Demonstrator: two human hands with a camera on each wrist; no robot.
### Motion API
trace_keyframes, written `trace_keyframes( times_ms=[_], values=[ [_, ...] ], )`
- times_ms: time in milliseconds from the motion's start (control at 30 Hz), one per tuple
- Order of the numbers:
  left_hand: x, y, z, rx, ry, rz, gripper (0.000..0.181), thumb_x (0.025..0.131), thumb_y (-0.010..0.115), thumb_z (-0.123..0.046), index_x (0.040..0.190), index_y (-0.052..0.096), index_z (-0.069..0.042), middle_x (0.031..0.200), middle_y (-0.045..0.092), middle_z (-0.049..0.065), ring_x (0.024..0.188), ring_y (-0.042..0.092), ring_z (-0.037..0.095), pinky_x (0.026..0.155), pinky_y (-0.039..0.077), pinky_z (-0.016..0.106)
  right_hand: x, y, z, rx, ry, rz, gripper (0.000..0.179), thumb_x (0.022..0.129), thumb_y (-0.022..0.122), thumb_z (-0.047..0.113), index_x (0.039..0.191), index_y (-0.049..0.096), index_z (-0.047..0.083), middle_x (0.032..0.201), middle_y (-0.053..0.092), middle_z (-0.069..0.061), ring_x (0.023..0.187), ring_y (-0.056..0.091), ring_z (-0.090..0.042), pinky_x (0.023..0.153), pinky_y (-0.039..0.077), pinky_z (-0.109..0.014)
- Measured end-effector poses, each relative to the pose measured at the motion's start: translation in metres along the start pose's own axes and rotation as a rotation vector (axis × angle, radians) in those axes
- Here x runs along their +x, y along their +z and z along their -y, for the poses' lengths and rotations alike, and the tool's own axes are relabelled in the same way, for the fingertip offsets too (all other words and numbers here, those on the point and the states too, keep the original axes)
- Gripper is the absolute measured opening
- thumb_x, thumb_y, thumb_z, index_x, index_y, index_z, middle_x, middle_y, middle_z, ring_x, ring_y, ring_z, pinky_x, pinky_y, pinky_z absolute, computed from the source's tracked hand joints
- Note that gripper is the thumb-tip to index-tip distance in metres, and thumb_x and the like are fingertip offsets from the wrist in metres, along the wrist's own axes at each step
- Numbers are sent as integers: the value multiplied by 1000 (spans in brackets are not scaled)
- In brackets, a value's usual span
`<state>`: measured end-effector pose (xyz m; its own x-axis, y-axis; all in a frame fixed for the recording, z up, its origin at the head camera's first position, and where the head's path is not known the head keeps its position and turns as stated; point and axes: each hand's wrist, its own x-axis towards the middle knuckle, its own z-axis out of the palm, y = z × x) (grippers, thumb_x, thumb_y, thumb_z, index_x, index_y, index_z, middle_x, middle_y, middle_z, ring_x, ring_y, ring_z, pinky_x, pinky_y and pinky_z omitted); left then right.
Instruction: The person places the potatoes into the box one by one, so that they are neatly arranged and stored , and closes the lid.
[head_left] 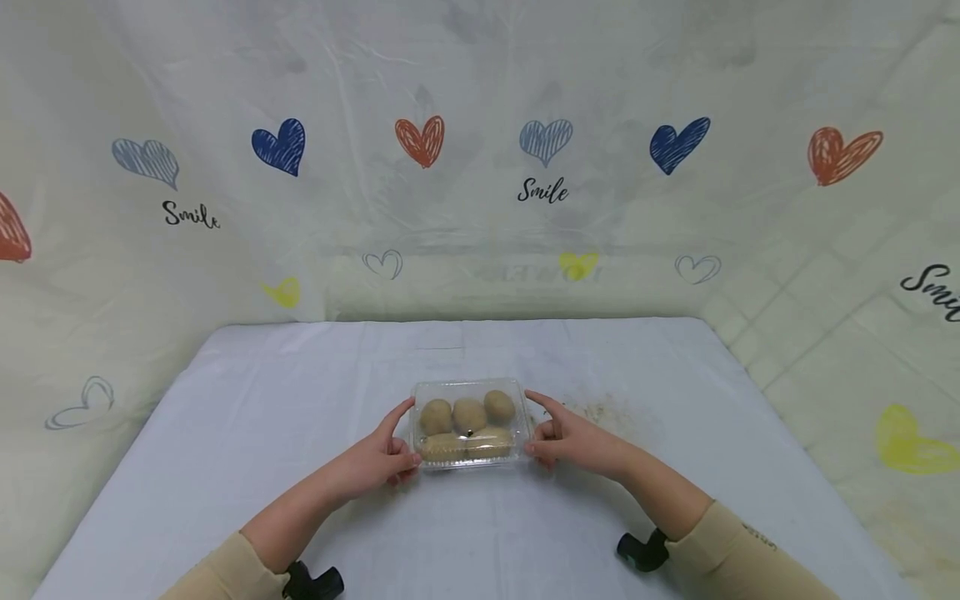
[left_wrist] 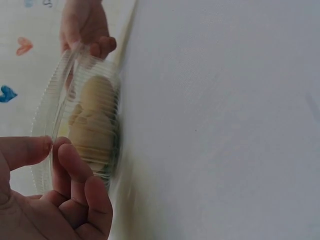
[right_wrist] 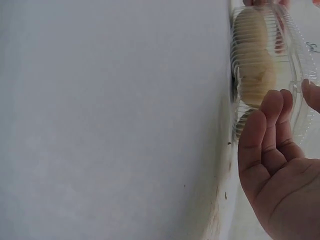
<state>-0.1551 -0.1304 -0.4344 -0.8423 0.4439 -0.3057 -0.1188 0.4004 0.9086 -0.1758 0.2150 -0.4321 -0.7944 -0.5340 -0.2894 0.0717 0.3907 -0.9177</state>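
A clear plastic clamshell box (head_left: 467, 385) with its lid down sits near the middle of the table. Several round, light-brown potatoes (head_left: 469, 415) show through it. At the box's left side, my left hand (head_left: 371, 462) pinches the rim, thumb in front and index finger stretched along the edge. My right hand (head_left: 573, 437) holds the opposite side in much the same way. From the left wrist, the thumb and fingers of the left hand (left_wrist: 65, 195) meet at the ridged rim. In the right wrist view, the right hand (right_wrist: 280, 165) has its fingertips against the ribbed side.
A white cloth (head_left: 315, 375) covers the table. Brownish specks and crumbs (head_left: 596, 411) lie on it just right of the box. Behind stands a pale curtain (head_left: 480, 50) printed with hearts and the word Smile. Black wrist cameras (head_left: 643, 550) sit at both sleeves.
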Motion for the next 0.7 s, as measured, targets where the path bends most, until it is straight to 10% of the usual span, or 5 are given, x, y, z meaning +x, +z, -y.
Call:
trace_keyframes(
  times_ms=[700],
  values=[
    [2,1,2,2,7,10,91,97,64,-15,160,-1,-22,84,64,10,75,58,20,69,49,35,-4,9,-1,107,-3,-68,90,93,68,8,160,9,17,73,64,-8,66,60,-20,66,53,-34]
  ],
)
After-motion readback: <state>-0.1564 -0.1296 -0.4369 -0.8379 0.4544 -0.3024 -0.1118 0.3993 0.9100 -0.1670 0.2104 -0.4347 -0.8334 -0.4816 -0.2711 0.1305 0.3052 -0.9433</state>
